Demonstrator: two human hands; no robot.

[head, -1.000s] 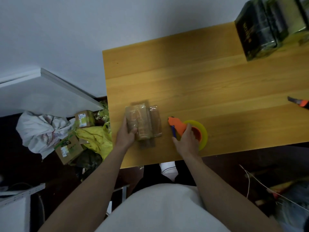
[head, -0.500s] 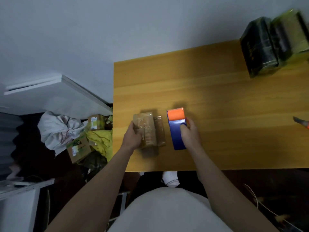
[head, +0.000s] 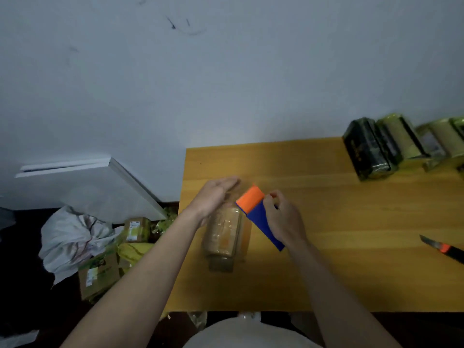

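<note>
Gripping the tape dispenser (head: 256, 212) in curled fingers, the right hand (head: 283, 219) holds it tilted over the far end of the brown package (head: 223, 234). The package lies near the desk's (head: 351, 247) left edge, while the left hand (head: 216, 194) hangs flat and spread above that same end, holding nothing. With no hand pinning the package, 1 hard pull on the tape could drag it toward the left edge or lay the strip crooked. The spread fingers are also close enough to the dispenser's orange end to catch the sticky tape or its cutter.
</note>
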